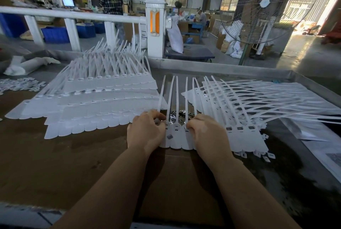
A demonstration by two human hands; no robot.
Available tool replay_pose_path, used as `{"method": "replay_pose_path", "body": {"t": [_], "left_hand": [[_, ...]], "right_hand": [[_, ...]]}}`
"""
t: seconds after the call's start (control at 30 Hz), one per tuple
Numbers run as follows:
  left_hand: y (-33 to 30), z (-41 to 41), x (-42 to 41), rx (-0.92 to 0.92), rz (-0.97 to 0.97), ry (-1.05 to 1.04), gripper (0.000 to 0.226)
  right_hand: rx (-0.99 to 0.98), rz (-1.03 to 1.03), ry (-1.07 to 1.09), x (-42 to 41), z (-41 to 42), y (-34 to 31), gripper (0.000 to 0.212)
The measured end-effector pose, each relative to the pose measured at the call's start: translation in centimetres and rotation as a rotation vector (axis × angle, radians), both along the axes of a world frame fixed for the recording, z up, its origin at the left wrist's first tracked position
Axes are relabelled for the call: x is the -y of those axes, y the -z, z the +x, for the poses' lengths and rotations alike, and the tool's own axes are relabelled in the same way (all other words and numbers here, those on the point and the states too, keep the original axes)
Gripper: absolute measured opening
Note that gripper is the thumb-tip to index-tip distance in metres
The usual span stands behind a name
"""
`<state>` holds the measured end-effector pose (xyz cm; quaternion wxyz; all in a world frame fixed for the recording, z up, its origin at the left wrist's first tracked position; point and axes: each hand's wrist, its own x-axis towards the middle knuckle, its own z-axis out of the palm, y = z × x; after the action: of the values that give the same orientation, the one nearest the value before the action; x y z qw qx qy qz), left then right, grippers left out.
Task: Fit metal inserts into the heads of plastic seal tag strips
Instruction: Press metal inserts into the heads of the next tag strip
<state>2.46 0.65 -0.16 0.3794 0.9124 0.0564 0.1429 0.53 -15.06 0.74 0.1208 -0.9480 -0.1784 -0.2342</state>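
Observation:
A row of joined white seal tag strips [176, 136] lies flat in front of me, tails pointing away. My left hand [145, 129] rests on its left end with fingers curled at a strip head; what the fingertips pinch is hidden. My right hand [206, 132] covers the row's middle, fingers curled onto another head. Between the hands, a small pile of shiny metal inserts [180, 115] lies under the tails. One grey insert [169, 137] sits on a tag by my left hand. Heads right of my hand [239, 128] show dark inserts.
A tall stack of white strip sheets [103, 103] fills the left of the table. Fanned sheets [258, 99] lie at the right. Loose white clips [258, 154] lie at the right front, more small parts [20, 84] far left. A fan [262, 3] stands beyond the table rim.

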Motion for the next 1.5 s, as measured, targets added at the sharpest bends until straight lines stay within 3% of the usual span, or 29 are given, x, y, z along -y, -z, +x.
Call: {"method": "replay_pose_path", "body": {"t": [0.87,1.33,1.5], "left_hand": [[-0.1,0.0,0.0,-0.001,0.034,0.007,0.014],[0.1,0.3,-0.1,-0.003,0.014,0.000,0.011],[0.2,0.3,-0.2,-0.005,0.009,0.003,0.011]], "right_hand": [[-0.097,-0.110,-0.011,0.1,-0.9,0.0,0.030],[-0.081,0.163,0.012,0.4,-0.7,0.7,0.037],[0.021,0.296,0.060,1.1,-0.9,0.2,0.024]]}}
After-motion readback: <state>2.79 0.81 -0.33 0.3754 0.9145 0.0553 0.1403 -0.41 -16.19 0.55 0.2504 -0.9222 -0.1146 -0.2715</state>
